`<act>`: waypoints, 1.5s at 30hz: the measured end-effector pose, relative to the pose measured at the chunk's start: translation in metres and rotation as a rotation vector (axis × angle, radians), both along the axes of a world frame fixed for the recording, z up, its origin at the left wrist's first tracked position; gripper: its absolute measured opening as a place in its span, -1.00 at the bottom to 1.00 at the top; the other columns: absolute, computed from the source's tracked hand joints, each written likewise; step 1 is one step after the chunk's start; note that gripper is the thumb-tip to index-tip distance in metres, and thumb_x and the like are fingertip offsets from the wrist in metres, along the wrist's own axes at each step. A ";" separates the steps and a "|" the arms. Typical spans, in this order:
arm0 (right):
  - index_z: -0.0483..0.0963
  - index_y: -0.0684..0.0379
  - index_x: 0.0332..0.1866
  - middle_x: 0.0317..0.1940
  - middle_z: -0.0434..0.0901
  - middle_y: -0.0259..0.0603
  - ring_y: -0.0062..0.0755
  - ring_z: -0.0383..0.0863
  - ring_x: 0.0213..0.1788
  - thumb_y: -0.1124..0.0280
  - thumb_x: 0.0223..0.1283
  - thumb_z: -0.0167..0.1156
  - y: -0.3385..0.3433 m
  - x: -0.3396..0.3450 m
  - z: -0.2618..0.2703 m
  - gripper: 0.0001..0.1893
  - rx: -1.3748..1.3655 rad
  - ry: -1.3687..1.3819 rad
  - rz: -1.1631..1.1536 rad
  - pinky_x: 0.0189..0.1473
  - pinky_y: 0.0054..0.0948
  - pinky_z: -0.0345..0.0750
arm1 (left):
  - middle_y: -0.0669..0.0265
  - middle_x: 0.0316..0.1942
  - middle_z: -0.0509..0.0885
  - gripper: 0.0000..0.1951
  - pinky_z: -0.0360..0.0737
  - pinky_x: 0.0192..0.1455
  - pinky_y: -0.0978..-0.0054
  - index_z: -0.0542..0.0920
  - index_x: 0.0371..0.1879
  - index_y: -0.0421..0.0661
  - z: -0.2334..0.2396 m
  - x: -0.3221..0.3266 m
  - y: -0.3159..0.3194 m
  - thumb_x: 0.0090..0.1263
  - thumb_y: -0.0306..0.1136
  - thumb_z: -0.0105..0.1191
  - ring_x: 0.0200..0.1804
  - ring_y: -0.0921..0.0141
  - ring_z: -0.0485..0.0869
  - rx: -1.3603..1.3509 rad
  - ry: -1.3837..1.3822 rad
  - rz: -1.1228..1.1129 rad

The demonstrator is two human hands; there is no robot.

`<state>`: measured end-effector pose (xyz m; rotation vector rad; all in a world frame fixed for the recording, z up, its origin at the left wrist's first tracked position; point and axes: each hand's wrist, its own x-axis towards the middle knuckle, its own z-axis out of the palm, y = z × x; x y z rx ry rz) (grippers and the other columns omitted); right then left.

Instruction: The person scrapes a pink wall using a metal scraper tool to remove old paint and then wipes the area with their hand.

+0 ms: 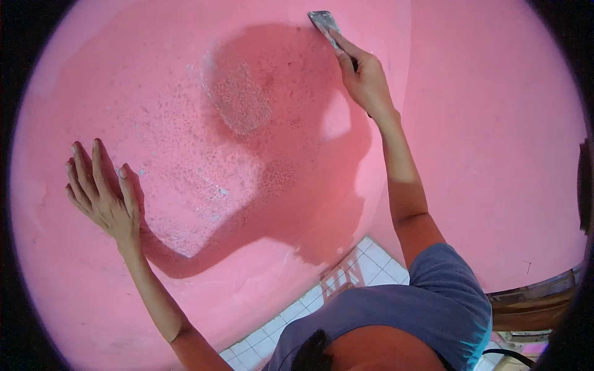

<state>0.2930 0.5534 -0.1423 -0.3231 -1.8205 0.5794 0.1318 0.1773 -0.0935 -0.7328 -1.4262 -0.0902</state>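
Note:
My right hand (366, 76) grips a metal putty knife (324, 22) by its handle. The blade is up near the top of the pink painted wall (287, 218), close to the wall's corner; whether its edge touches the paint I cannot tell. With fingers spread, my left hand (104, 197) rests against the same wall at the left, holding nothing. Between the hands lies a rough, pitted area, with a scraped patch (243, 102) where the paint looks worn off. My shadow covers much of that area.
Right of the corner runs a second pink wall (478, 153). White floor tiles (264, 343) show below, at the foot of the walls. At the lower right stands a brown wooden piece of furniture (531, 301), with a black cable (508, 353) below it.

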 end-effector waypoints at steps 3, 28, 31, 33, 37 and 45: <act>0.32 0.05 0.30 -0.60 0.40 -0.35 -0.54 0.32 -0.63 0.41 0.33 -0.06 0.008 0.016 -0.037 -0.58 -0.316 0.182 0.246 -0.51 -0.46 0.37 | 0.29 0.34 0.32 -0.54 0.03 0.39 0.07 0.38 0.25 0.01 0.000 -0.004 -0.006 0.42 -0.10 -0.13 0.39 0.20 0.22 0.000 0.031 -0.075; 0.11 -0.07 0.32 -0.54 0.34 -0.34 -0.55 0.26 -0.72 0.21 0.24 0.13 -0.162 0.081 -0.599 -0.44 -2.055 0.062 0.340 -0.74 -0.49 0.31 | 0.28 0.43 0.11 -0.26 -0.10 0.47 0.10 0.16 0.37 -0.13 0.012 0.059 0.229 0.36 0.17 -0.18 0.46 0.28 0.07 -0.740 -0.029 0.003; 0.26 -0.12 0.15 -0.67 0.26 -0.41 -0.61 0.19 -0.79 0.32 0.24 0.05 -0.147 0.087 -0.590 -0.64 -2.054 0.153 0.162 -0.78 -0.53 0.20 | 0.18 0.42 0.10 -0.22 -0.03 0.47 0.16 0.16 0.34 -0.23 0.006 0.055 0.247 0.35 0.20 -0.21 0.45 0.26 0.08 -0.765 0.009 -0.031; 0.28 -0.07 0.13 -0.70 0.24 -0.42 -0.61 0.20 -0.79 0.31 0.26 0.04 -0.135 0.094 -0.597 -0.67 -2.067 0.153 0.080 -0.79 -0.51 0.20 | 0.13 0.42 0.09 -0.20 -0.01 0.47 0.19 0.15 0.34 -0.27 0.000 0.055 0.250 0.34 0.21 -0.21 0.45 0.25 0.07 -0.798 -0.003 -0.055; 0.29 -0.01 0.17 -0.71 0.26 -0.42 -0.59 0.22 -0.78 0.29 0.25 0.04 -0.118 0.116 -0.624 -0.63 -1.974 0.154 0.048 -0.78 -0.52 0.22 | 0.13 0.43 0.06 -0.18 0.00 0.47 0.19 0.12 0.35 -0.26 -0.016 0.054 0.246 0.33 0.20 -0.18 0.46 0.24 0.04 -0.902 -0.067 -0.092; 0.20 0.04 0.31 -0.68 0.28 -0.35 -0.54 0.22 -0.78 0.27 0.25 0.03 -0.109 0.159 -0.652 -0.49 -1.983 0.066 -0.150 -0.78 -0.49 0.22 | 0.24 0.44 0.07 -0.20 0.00 0.46 0.19 0.14 0.36 -0.21 -0.012 0.057 0.240 0.33 0.22 -0.20 0.46 0.28 0.05 -0.851 -0.057 -0.002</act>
